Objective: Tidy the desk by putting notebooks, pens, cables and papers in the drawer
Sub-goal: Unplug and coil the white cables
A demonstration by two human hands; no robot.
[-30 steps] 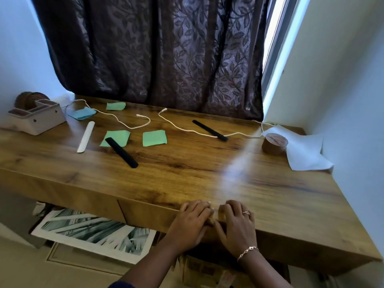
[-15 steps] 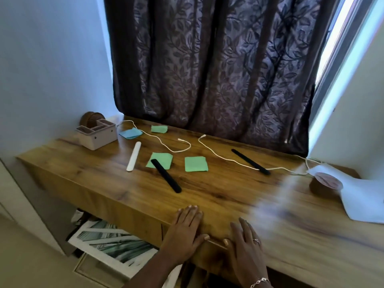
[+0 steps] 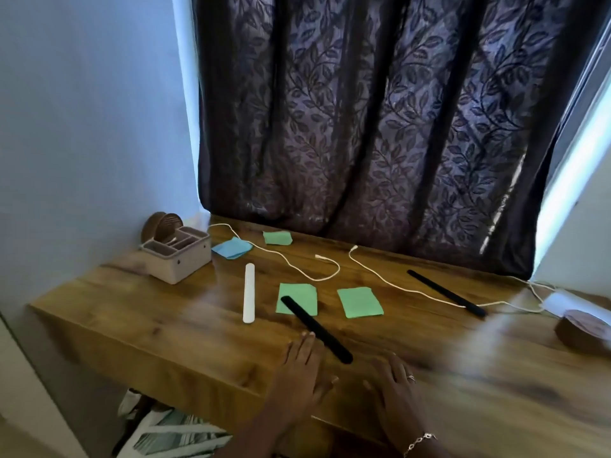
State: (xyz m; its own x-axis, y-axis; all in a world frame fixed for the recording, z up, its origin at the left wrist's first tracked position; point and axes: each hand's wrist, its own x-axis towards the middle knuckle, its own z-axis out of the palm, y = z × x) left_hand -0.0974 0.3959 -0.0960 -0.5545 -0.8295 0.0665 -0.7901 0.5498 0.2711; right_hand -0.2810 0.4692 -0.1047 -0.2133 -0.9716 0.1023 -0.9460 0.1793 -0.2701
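Note:
My left hand [image 3: 302, 371] and my right hand [image 3: 395, 388] lie flat with straight fingers on the front part of the wooden desk [image 3: 165, 322], holding nothing. Just beyond my left fingertips lies a black pen [image 3: 315, 328], partly over a green paper [image 3: 297, 299]. Another green paper [image 3: 359, 302] sits to its right. A white pen [image 3: 248, 292] lies further left. Two white cables [image 3: 297, 269] [image 3: 396, 285] snake across the back, the right one passing under a second black pen [image 3: 446, 292]. A blue paper [image 3: 231, 247] and a small green paper [image 3: 277, 238] lie at the back left.
A beige desk organiser [image 3: 178, 256] stands at the back left with brown round things behind it. A brown round object [image 3: 582, 332] and a white sheet [image 3: 562, 300] are at the far right. A dark curtain [image 3: 363, 127] hangs behind. A leaf-print picture [image 3: 165, 434] lies under the desk.
Both hands slid from the desk's front edge up onto the top. The view swung left and upward, and the left fingertips now lie close to the black pen.

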